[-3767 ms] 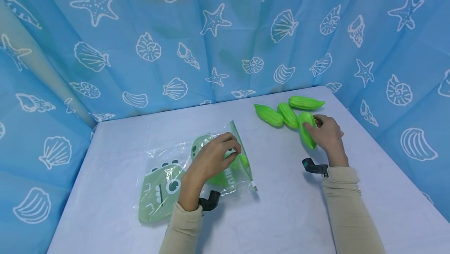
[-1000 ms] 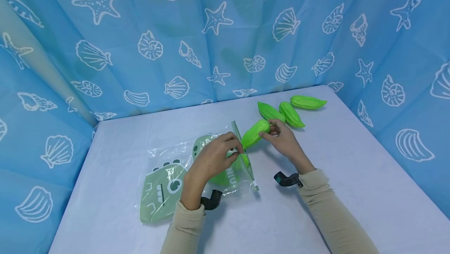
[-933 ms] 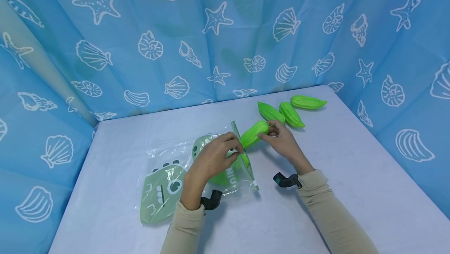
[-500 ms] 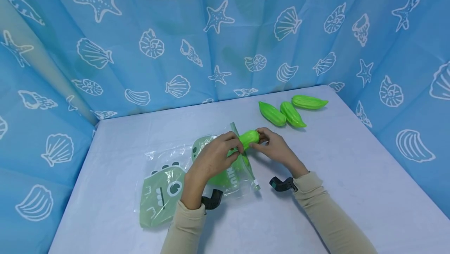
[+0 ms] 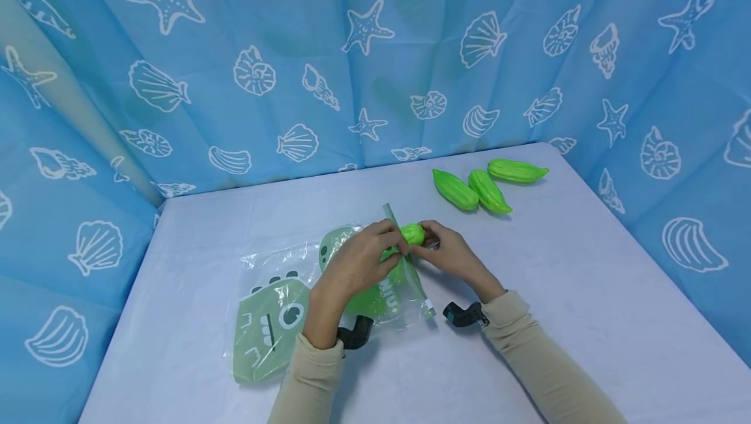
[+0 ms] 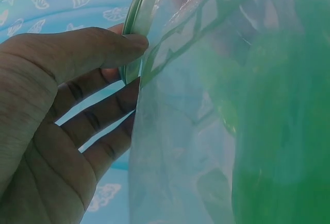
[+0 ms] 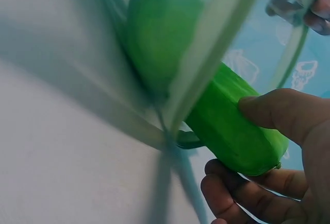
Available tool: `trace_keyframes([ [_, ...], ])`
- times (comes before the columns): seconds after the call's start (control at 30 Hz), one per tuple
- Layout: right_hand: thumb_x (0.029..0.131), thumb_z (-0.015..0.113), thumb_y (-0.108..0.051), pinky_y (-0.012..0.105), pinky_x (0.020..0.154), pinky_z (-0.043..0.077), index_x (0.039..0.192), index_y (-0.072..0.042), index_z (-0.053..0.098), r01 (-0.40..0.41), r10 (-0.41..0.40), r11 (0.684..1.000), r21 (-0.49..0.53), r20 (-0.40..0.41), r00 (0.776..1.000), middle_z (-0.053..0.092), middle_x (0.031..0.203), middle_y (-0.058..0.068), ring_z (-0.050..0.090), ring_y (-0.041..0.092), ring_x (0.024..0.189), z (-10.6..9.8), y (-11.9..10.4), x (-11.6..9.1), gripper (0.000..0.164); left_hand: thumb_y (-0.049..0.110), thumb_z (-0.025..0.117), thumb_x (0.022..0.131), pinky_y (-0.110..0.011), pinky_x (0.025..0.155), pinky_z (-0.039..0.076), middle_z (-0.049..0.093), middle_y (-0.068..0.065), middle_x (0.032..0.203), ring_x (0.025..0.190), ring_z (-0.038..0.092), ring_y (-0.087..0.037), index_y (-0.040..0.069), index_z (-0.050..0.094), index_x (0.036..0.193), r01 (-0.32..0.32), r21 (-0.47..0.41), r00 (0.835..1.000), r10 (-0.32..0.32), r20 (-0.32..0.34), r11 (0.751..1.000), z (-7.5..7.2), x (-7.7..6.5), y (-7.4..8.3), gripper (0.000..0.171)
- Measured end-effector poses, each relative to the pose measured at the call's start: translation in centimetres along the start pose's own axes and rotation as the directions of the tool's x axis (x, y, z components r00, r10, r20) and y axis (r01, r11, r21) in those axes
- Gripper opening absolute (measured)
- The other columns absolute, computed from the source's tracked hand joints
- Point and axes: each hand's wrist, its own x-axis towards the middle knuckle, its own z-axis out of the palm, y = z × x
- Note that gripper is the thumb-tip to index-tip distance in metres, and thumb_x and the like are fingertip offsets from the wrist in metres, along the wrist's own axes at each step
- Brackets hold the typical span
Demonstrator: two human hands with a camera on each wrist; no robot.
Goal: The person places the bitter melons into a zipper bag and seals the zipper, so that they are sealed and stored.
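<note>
- Two hands meet at one bag mouth: the left hand (image 5: pixel 362 257) at its edge, the right hand (image 5: pixel 453 253) just beside it with a green pod (image 7: pixel 237 136).
- Left grip: the thumb and at least one finger pinch the rim (image 6: pixel 138 15) of the clear bag (image 6: pixel 170 147), the other fingers spread apart. Holding only the edge probably keeps the lips parted.
- Right grip: thumb on the upper side, fingers below, pinching the pod near its blunt end. Taking it by the back end presumably lets the rest go in ahead of the fingers.
- That pod is partly in the mouth: its blunt end is outside, its front passing behind the near lip (image 7: pixel 216 49).
- Another green shape (image 7: pixel 160 33) shows through the film; it looks like a separate pod inside, though blur leaves some doubt.
- On the table (image 5: pixel 176 293) the bag's mouth faces the right hand, which seems to suit feeding from that side. A white slider (image 5: pixel 429 307) sits at the rim's near end.
- Three loose pods (image 5: pixel 489 191) lie close together toward the back right, likely grouped on the right hand's side for easy reach.
- Left of the hands is a one-eyed print (image 5: pixel 264 339); whether it belongs to a second bag, I cannot tell.
</note>
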Motion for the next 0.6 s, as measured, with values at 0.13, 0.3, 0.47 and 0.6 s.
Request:
trace_keyframes([
  [0.13, 0.098, 0.068, -0.028, 0.037, 0.078, 0.054, 0.142, -0.001, 0.049, 0.036, -0.036, 0.999, -0.008, 0.021, 0.999, 0.065, 0.112, 0.013, 0.063, 0.025, 0.098, 0.5, -0.1, -0.1, 0.056, 0.005, 0.074, 0.091, -0.028, 0.08, 0.052, 0.061, 0.002, 0.104, 0.095, 0.063, -0.019, 0.01, 0.074, 0.097, 0.011, 0.0, 1.0, -0.011, 0.007, 1.0, 0.0, 0.0, 0.0, 0.009],
  [0.3, 0.101, 0.062, -0.027, 0.036, 0.077, 0.05, 0.137, 0.001, 0.055, 0.094, -0.093, 0.995, -0.025, 0.057, 0.994, 0.063, 0.102, 0.009, 0.058, 0.02, 0.089, 0.8, -0.7, -0.2, 0.045, 0.006, 0.072, 0.092, -0.028, 0.079, 0.052, 0.06, 0.002, 0.103, 0.093, 0.062, -0.018, 0.012, 0.073, 0.097, 0.024, 0.008, 1.0, -0.024, 0.018, 1.0, -0.2, 0.1, 0.1, 0.007],
  [0.47, 0.102, 0.06, -0.025, 0.037, 0.078, 0.049, 0.139, 0.005, 0.052, 0.112, -0.109, 0.991, -0.068, 0.045, 0.993, 0.055, 0.104, 0.011, 0.054, 0.021, 0.089, 1.1, -1.1, -0.3, 0.048, 0.007, 0.071, 0.093, -0.028, 0.08, 0.052, 0.06, 0.002, 0.104, 0.093, 0.061, -0.017, 0.012, 0.073, 0.098, 0.026, 0.022, 0.999, -0.026, 0.029, 0.999, -0.3, 0.2, 0.1, 0.008],
  [0.6, 0.1, 0.063, -0.026, 0.041, 0.082, 0.051, 0.141, 0.002, 0.05, 0.07, -0.071, 0.996, -0.045, -0.004, 0.998, 0.06, 0.11, 0.013, 0.06, 0.025, 0.096, 1.4, -1.1, -0.4, 0.051, 0.007, 0.071, 0.093, -0.029, 0.079, 0.052, 0.06, 0.002, 0.105, 0.094, 0.06, -0.017, 0.013, 0.072, 0.099, 0.023, 0.027, 0.999, -0.024, 0.032, 0.999, -0.4, 0.2, 0.1, 0.009],
])
